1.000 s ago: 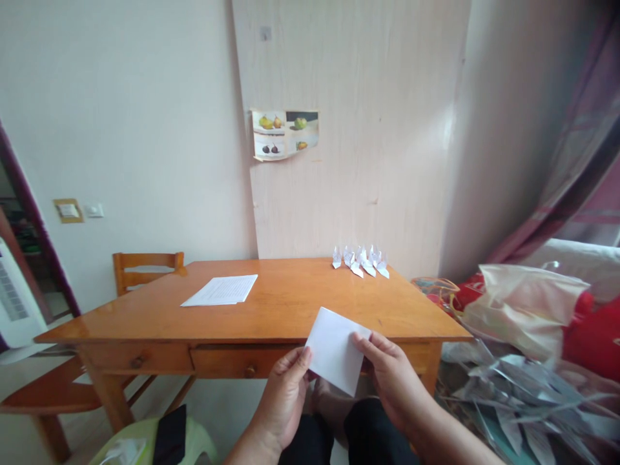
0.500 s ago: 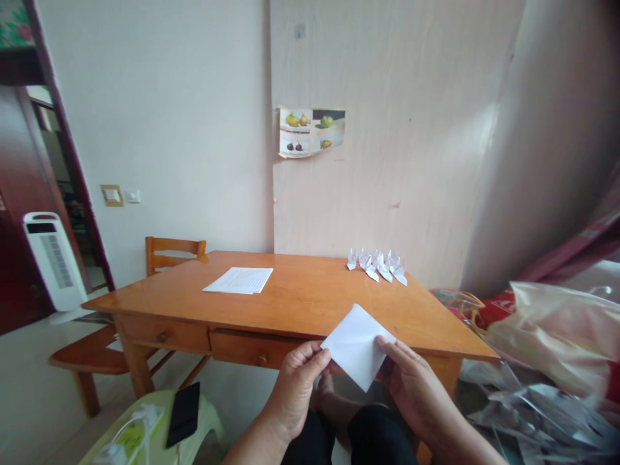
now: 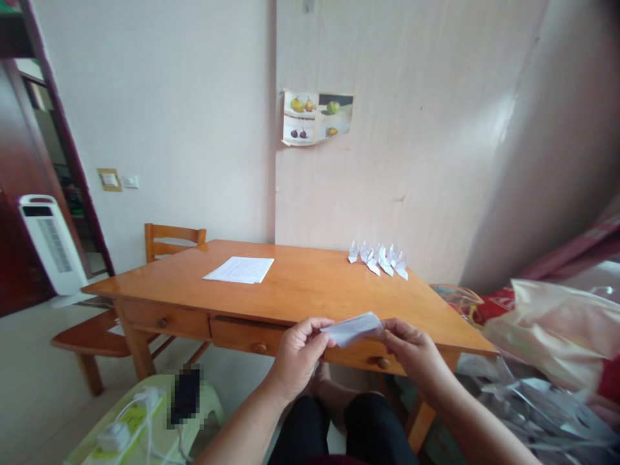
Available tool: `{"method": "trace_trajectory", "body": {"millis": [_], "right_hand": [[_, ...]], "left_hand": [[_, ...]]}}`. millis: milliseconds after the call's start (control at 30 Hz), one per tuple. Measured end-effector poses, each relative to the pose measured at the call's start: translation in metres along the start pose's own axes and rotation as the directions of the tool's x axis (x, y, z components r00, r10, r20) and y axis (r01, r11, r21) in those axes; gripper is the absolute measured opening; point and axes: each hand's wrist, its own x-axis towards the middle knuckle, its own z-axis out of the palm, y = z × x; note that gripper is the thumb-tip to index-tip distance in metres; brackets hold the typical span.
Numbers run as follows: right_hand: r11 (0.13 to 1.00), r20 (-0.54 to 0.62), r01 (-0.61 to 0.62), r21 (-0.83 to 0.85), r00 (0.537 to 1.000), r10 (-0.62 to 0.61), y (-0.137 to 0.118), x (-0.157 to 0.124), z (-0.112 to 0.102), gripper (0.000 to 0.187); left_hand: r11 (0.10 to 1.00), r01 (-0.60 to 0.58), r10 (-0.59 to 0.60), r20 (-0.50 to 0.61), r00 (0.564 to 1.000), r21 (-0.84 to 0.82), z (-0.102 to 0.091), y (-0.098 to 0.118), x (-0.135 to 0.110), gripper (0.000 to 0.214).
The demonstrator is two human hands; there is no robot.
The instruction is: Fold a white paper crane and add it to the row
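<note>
A folded white paper (image 3: 352,328) hangs in the air before the wooden table (image 3: 310,297), tipped nearly flat and seen almost edge-on. My left hand (image 3: 298,352) pinches its left end with thumb and fingers closed. My right hand (image 3: 411,345) pinches its right end the same way. Both hands are just in front of the table's near edge, above my lap. Several small folded white paper figures (image 3: 378,257) stand in a cluster at the table's far right. A printed sheet (image 3: 239,269) lies flat on the table's far left.
A wooden chair (image 3: 172,236) stands behind the table on the left, a white fan heater (image 3: 46,242) by the doorway. A pale green stool (image 3: 145,423) with a charger and phone is at lower left. Plastic bags and red items (image 3: 547,336) pile up on the right.
The paper has tipped from facing me as a diamond to lying almost flat between my hands. My view has shifted slightly, with the table and wall pictures sitting a little higher.
</note>
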Motion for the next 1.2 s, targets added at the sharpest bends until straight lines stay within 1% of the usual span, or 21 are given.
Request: {"method": "trace_trajectory", "body": {"millis": [133,200,267,333,400,467,533,600,700,767,833,933,1000,1067,1100,1200], "right_hand": [[0.999,-0.052,-0.027,-0.02,0.998,0.025,0.004,0.013,-0.001,0.038],[0.999,-0.078,-0.047,0.005,0.996,0.047,0.004,0.019,-0.001,0.046],[0.998,-0.111,-0.066,0.016,0.992,0.067,0.003,0.024,-0.001,0.053],[0.997,-0.15,-0.076,0.004,0.986,0.076,0.003,0.027,-0.001,0.053],[0.996,-0.178,-0.087,-0.007,0.98,0.084,0.004,0.028,-0.001,0.051],[0.997,-0.188,-0.082,-0.006,0.979,0.08,0.008,0.028,-0.001,0.046],[0.998,-0.189,-0.067,-0.013,0.98,0.063,0.014,0.028,-0.002,0.042],[0.997,-0.194,-0.062,-0.037,0.979,0.053,0.021,0.028,-0.003,0.038],[0.993,-0.21,-0.083,-0.085,0.976,0.063,0.027,0.028,-0.006,0.035],[0.989,-0.217,-0.082,-0.122,0.975,0.054,0.029,0.029,-0.007,0.034],[0.984,-0.22,-0.07,-0.165,0.975,0.032,0.029,0.03,-0.007,0.033],[0.977,-0.208,-0.03,-0.212,0.978,-0.015,0.034,0.034,-0.006,0.028],[0.962,-0.178,0.025,-0.273,0.981,-0.076,0.041,0.036,-0.006,0.024],[0.913,-0.127,0.096,-0.395,0.979,-0.158,0.048,0.038,-0.007,0.024],[0.872,-0.09,0.134,-0.471,0.976,-0.199,0.05,0.039,-0.007,0.025],[0.705,0.051,0.253,-0.663,0.954,-0.294,0.05,0.04,-0.004,0.028]], "left_hand": [[0.995,-0.081,0.08,0.017,0.997,0.057,0.006,0.005,0.007,0.024],[0.982,-0.149,0.152,-0.014,0.988,0.119,0.008,0.005,0.014,0.021],[0.95,-0.244,0.26,-0.06,0.964,0.197,0.008,0.001,0.025,0.018],[0.884,-0.345,0.381,-0.058,0.923,0.315,0.007,-0.007,0.039,0.018],[0.784,-0.427,0.49,-0.026,0.871,0.45,0.005,-0.019,0.053,0.02],[0.696,-0.454,0.536,0.019,0.844,0.556,0.002,-0.034,0.065,0.024],[0.631,-0.439,0.528,0.062,0.847,0.64,-0.001,-0.05,0.072,0.026],[0.58,-0.422,0.484,0.122,0.866,0.697,-0.003,-0.064,0.074,0.026],[0.466,-0.455,0.454,0.237,0.859,0.759,-0.004,-0.074,0.07,0.028],[0.396,-0.481,0.449,0.291,0.845,0.782,-0.003,-0.073,0.067,0.028],[0.349,-0.494,0.435,0.329,0.838,0.796,-0.001,-0.068,0.066,0.025],[0.315,-0.492,0.405,0.354,0.843,0.811,0.002,-0.06,0.066,0.023],[0.299,-0.488,0.393,0.36,0.846,0.82,0.003,-0.058,0.066,0.023],[0.286,-0.485,0.383,0.365,0.848,0.827,0.004,-0.058,0.066,0.023],[0.283,-0.483,0.379,0.366,0.85,0.829,0.004,-0.058,0.065,0.023],[0.283,-0.476,0.37,0.363,0.855,0.832,0.005,-0.06,0.062,0.023]]}}
